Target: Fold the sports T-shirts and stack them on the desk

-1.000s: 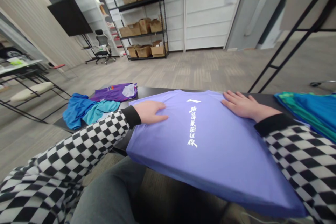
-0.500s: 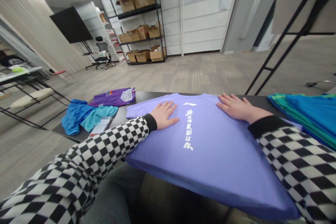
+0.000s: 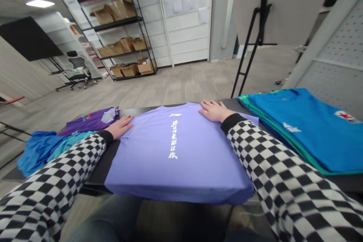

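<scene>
While both hands lie palm down, fingers (image 3: 208,104) extended and slightly spread, nothing is gripped; they just press on cloth. Left hand (image 3: 120,126) rests at the far left of the light purple T-shirt (image 3: 147,162), around its sleeve; exact contact under the palm can't be told. Right hand (image 3: 215,112) is flat on the far right shoulder, just beside the neckline.

Shirt lies spread on the black surface (image 3: 98,172), neckline far, hem near and drooping over the near edge. White vertical lettering (image 3: 173,140) runs down its middle, small white logo (image 3: 175,115) above. Right sleeve sticks out past the right cuff. Both arms in black-and-white checkered sleeves (image 3: 263,159), black cuffs.

Left on the surface: dark purple garment (image 3: 85,123) at far side, crumpled blue garment (image 3: 36,151) and teal garment (image 3: 68,141) nearer, partly behind the left arm. Right: stack of shirts, blue shirt (image 3: 312,128) on top, green layers (image 3: 306,159) under.

Beyond: carpeted floor (image 3: 181,83), far left black shelf rack (image 3: 119,24) with cardboard boxes (image 3: 123,9), office chair (image 3: 76,62), dark screen (image 3: 28,38).
</scene>
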Tool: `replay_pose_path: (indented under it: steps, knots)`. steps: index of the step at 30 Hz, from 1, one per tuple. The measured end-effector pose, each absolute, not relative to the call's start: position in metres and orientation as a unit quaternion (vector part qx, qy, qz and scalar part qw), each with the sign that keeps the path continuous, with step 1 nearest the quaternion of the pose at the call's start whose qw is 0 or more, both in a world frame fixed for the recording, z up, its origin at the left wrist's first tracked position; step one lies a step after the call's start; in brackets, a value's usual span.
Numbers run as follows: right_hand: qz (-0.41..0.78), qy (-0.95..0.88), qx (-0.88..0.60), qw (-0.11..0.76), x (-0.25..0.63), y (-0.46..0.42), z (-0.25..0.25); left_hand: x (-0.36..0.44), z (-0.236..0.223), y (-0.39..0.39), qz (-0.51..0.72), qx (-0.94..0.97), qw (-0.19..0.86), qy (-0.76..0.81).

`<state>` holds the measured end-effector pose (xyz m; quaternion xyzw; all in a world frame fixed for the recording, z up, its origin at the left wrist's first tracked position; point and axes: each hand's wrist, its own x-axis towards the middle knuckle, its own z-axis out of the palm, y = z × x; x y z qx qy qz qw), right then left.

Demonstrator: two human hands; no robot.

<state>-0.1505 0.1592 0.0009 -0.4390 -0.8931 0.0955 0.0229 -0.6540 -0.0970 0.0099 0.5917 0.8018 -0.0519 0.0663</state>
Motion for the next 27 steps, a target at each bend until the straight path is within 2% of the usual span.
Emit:
replay_pose_path:
  steps: [7,14,20,25,27]
  knots:
    - [0.091,-0.895,-0.435,0.037,-0.151,0.158,0.0,-0.652,0.023,-0.096,-0.081,0.582,0.031,0.809]
    - [0.087,-0.892,-0.442,0.029,-0.151,0.158,0.001,-0.556,0.038,-0.027,-0.006,0.687,0.019,0.726]
    - [0.055,-0.925,-0.363,0.099,-0.155,0.141,0.01,-0.489,0.013,0.01,-0.009,0.71,0.054,0.702]
    - [0.094,-0.939,-0.329,0.025,-0.163,0.131,0.006,-0.486,0.001,0.006,0.0,0.704,0.035,0.709]
    - [0.099,-0.939,-0.329,0.02,-0.165,0.132,0.003,-0.487,0.006,0.005,-0.015,0.706,0.038,0.707]
